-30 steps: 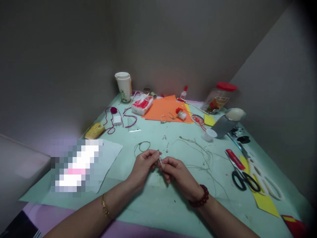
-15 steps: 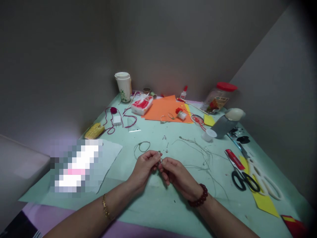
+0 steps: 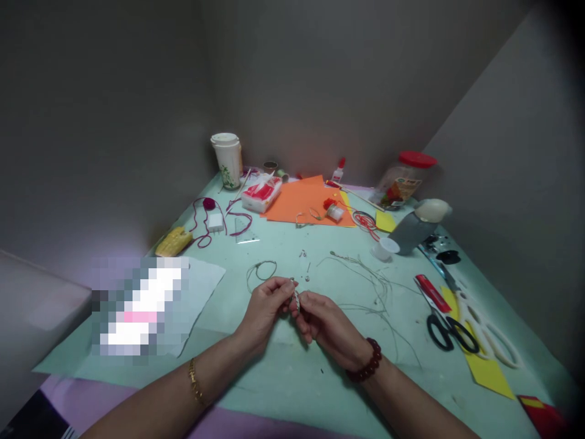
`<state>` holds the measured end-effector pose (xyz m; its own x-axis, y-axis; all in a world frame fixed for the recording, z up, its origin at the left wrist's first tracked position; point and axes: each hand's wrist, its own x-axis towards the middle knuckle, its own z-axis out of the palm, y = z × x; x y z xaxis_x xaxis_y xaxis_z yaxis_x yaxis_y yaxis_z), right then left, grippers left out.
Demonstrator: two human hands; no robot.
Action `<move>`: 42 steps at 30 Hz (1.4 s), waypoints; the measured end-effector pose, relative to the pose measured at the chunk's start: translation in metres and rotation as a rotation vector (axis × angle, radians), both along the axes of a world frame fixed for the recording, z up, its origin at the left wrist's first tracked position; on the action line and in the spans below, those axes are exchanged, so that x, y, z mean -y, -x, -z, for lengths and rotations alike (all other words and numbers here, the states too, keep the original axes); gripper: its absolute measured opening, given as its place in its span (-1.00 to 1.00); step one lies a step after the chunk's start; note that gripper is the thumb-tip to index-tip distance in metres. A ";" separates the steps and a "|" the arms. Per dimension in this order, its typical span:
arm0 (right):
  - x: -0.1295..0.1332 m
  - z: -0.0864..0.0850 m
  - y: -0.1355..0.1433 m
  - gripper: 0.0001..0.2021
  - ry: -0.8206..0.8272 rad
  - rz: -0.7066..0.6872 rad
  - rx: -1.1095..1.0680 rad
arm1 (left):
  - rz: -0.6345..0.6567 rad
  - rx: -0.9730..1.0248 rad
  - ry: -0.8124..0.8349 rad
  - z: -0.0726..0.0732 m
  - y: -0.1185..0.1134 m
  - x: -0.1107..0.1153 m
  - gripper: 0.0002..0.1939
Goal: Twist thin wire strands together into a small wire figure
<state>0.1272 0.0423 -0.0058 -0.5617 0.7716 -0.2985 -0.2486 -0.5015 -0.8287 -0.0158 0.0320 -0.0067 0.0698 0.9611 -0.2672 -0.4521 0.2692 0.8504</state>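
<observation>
Between my two hands, over the middle of the table, is a short braided cord (image 3: 297, 301), pale and dark in its strands. My left hand (image 3: 270, 305) pinches its upper end between thumb and forefinger. My right hand (image 3: 322, 317) is closed at the cord's lower part, thumb against fingers. Just beyond the fingertips lie a few tiny metal pieces (image 3: 308, 278). A thin looped cord (image 3: 266, 270) rests left of them, and loose greenish cords (image 3: 381, 286) spread out to the right.
Black-handled scissors (image 3: 440, 332) and white-handled scissors (image 3: 493, 341) lie at the right on yellow paper (image 3: 491, 378). A dark bottle (image 3: 414, 228) stands behind a small white cup (image 3: 385, 249). Orange paper (image 3: 292, 201), a tissue pack (image 3: 261, 194) and a lidded cup (image 3: 227, 161) are at the back.
More of the braided cord shows between my hands, as my right fingers have shifted slightly off it. Both hands otherwise stay in nearly the same place.
</observation>
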 end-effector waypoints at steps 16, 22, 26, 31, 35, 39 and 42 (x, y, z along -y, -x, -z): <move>0.000 -0.003 0.001 -0.78 -0.016 0.016 0.032 | -0.013 0.074 -0.006 0.001 0.001 -0.002 -0.72; 0.000 0.002 0.000 -0.89 -0.019 0.002 0.125 | -0.062 0.101 0.018 0.000 0.002 -0.002 -0.69; 0.000 0.001 0.002 -0.89 -0.027 0.008 0.152 | -0.074 0.107 0.027 0.001 0.002 -0.002 -0.69; 0.000 0.001 0.002 -0.90 -0.041 0.000 0.168 | -0.076 0.117 0.017 0.002 0.002 -0.002 -0.71; 0.001 0.000 0.002 -0.90 -0.044 -0.001 0.169 | -0.077 0.121 0.022 0.001 0.001 -0.002 -0.71; 0.001 -0.001 0.002 -0.89 -0.042 -0.003 0.180 | -0.085 0.133 0.030 0.000 0.001 -0.003 -0.69; 0.001 -0.001 0.002 -0.89 -0.049 -0.003 0.188 | -0.087 0.136 0.026 0.001 0.002 -0.003 -0.69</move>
